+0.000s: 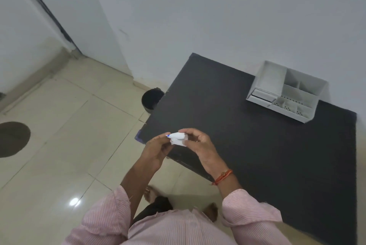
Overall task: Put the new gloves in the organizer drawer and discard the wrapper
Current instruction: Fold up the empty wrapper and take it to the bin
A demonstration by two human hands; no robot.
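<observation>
Both hands, left [156, 150] and right [200, 143], grip-pinch a white packet [177, 138] over dark table [247, 141], cream tiled floor [69, 126].

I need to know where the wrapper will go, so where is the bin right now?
In the head view the black bin stands on the tiled floor at the left far corner of the dark table, near the white wall, partly hidden by the table edge.

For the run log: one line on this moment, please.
hands: left hand and right hand both hold white packet | organizer: table's far right | bin: floor, beside table
</observation>
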